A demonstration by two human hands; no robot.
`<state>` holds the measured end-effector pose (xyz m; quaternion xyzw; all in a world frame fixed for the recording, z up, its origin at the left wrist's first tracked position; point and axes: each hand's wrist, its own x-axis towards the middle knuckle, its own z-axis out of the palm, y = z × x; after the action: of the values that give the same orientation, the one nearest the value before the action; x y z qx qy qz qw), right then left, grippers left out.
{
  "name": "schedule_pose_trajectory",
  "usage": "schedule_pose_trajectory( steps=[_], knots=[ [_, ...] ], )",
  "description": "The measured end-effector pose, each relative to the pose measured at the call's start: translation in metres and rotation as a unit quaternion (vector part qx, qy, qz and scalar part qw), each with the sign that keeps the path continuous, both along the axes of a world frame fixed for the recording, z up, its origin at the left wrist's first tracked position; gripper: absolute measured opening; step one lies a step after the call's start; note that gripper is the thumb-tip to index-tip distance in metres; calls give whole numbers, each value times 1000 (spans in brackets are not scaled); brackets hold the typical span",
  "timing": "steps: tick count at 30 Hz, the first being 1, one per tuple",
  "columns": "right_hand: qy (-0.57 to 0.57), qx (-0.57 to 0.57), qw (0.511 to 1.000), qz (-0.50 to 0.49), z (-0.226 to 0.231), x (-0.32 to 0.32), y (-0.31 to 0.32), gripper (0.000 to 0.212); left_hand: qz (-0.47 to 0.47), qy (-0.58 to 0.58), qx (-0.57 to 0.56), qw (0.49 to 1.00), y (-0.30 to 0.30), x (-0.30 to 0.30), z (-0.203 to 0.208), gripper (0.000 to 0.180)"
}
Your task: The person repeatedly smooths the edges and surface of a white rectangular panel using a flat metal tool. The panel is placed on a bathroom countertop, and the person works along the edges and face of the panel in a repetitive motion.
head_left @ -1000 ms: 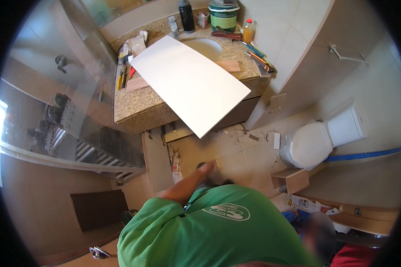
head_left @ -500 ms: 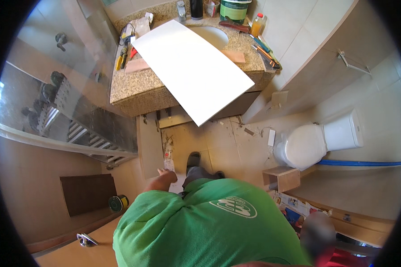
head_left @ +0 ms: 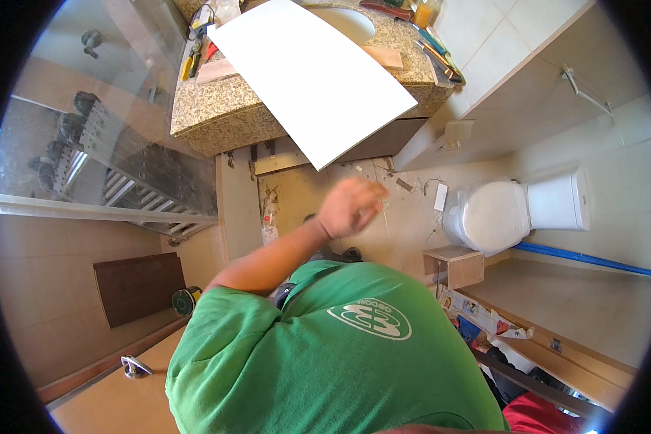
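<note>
My left hand (head_left: 351,207) is raised in front of my green shirt, over the floor. Its fingers look loosely bent, but motion smears them, so I cannot tell whether they are apart or closed. A large white panel (head_left: 307,79) lies aslant across the speckled stone countertop (head_left: 217,112), just beyond the hand and apart from it. The panel's near corner juts past the counter's front edge. Under it, wooden strips (head_left: 217,71) show on both sides. My right hand is out of view.
Behind the panel is a basin (head_left: 351,25). Hand tools (head_left: 437,54) lie on the counter's right, pliers (head_left: 190,61) on its left. A toilet (head_left: 495,217) and wooden box (head_left: 456,267) stand at right. Debris (head_left: 405,186) litters the floor. A glass screen (head_left: 101,145) is at left.
My left hand has risen from low beside my body and swung forward and right, toward the panel. The view has tilted down, so the counter sits higher in it.
</note>
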<state>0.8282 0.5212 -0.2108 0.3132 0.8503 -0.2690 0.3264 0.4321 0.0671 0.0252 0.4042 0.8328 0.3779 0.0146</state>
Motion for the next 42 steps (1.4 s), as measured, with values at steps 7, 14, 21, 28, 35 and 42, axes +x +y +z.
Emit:
schedule_pose_trajectory(
  steps=[7, 14, 21, 28, 35, 42],
  knots=[
    [-3, -4, 1000, 1, -1, -6, -2, 47, 137, 146, -245, 949, -102, -67, -19, 62],
    [-12, 0, 1000, 4, 1, -4, -6, 48, 428, 73, -210, 876, -176, -172, -48, 69],
    [-24, 5, 1000, 3, 6, 3, -10, 48, 496, 27, -222, 839, -183, -218, -45, 65],
    [-28, 7, 1000, 1, 6, 7, -16, 49, 469, 53, -183, 862, -151, -159, -50, 66],
    [-29, 8, 1000, 1, 6, 9, -19, 50, 363, 100, -180, 909, -107, -76, -47, 67],
    [-31, 8, 999, 0, 5, 11, -25, 50, 297, 138, -157, 932, -88, -36, -47, 66]
  ],
)
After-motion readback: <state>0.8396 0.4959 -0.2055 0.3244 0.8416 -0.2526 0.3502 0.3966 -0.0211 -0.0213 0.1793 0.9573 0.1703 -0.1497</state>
